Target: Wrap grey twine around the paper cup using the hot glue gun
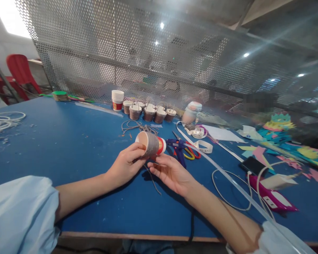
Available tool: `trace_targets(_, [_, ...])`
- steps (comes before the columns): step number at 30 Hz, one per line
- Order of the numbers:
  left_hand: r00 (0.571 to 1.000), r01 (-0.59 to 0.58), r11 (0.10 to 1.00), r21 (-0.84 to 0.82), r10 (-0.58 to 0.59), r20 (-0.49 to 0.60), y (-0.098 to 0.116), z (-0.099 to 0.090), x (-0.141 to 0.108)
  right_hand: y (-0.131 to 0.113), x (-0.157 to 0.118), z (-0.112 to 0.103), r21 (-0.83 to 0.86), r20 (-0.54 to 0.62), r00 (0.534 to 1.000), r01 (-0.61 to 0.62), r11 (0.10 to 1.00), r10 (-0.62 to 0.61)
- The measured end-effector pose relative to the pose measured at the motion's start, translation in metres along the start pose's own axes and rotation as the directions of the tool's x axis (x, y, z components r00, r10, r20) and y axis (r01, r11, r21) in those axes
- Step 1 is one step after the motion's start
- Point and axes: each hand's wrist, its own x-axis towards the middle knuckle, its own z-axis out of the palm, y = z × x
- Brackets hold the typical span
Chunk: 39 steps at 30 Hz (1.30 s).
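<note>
A paper cup (151, 144), wrapped in grey-brown cord, lies tilted in the air with its open mouth toward the left. Its bare red and white end shows at the right. My left hand (128, 160) grips the cup by its rim, thumb at the mouth. Below the red end, my right hand (172, 173) has its palm up and fingers apart, close to the cup. A loose grey cord (155, 183) hangs beneath the cup between both hands. A blue glue gun (178, 148) rests just right of the cup.
Wrapped cups (149, 113) and a stack of white cups (118, 98) stand at the back. Tangled cord (139, 126) lies before them. Scissors (192, 151), white tape (203, 146), a black phone (253, 165) and a magenta power strip (272, 197) are on the right. White cord (2, 121) lies far left.
</note>
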Motion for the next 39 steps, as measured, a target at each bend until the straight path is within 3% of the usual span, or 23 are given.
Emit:
trace_targets(7, [0.995, -0.093, 0.993, 0.079, 0.089, 0.047, 0.003, -0.004, -0.001, 0.002, -0.007, -0.003, -0.159, 0.028, 0.999, -0.022, 0.987, 0.027])
trace_targets(11, [0.998, -0.055, 0.987, 0.153, 0.049, 0.045, -0.001, -0.006, -0.001, 0.004, -0.009, -0.005, -0.399, 0.000, 0.995, 0.089, 0.913, -0.097])
trace_targets(13, [0.998, -0.032, 0.981, 0.193, 0.020, 0.067, -0.003, -0.006, -0.001, 0.004, -0.010, -0.006, -0.597, 0.010, 0.966, 0.211, 0.774, -0.257])
trace_targets(15, [0.996, -0.015, 0.975, 0.221, -0.005, 0.088, -0.004, -0.006, -0.001, 0.005, -0.012, -0.008, -0.766, 0.069, 0.905, 0.318, 0.558, -0.420])
trace_targets(18, [0.993, 0.044, 0.971, 0.237, -0.068, 0.096, 0.000, -0.005, -0.001, 0.005, -0.013, -0.010, -0.878, 0.180, 0.804, 0.391, 0.277, -0.566])
trace_targets(21, [0.981, 0.134, 0.974, 0.180, -0.156, 0.113, 0.004, -0.005, -0.001, 0.005, -0.013, -0.012, -0.899, 0.240, 0.742, 0.414, 0.145, -0.625])
trace_targets(28, [0.942, 0.283, 0.959, 0.020, -0.282, 0.181, 0.005, -0.004, -0.002, 0.005, -0.014, -0.013, -0.909, 0.267, 0.686, 0.413, 0.060, -0.677])
trace_targets(39, [0.938, 0.301, 0.951, -0.067, -0.283, 0.201, 0.007, -0.005, -0.002, 0.004, -0.013, -0.014, -0.914, 0.239, 0.698, 0.396, 0.085, -0.675])
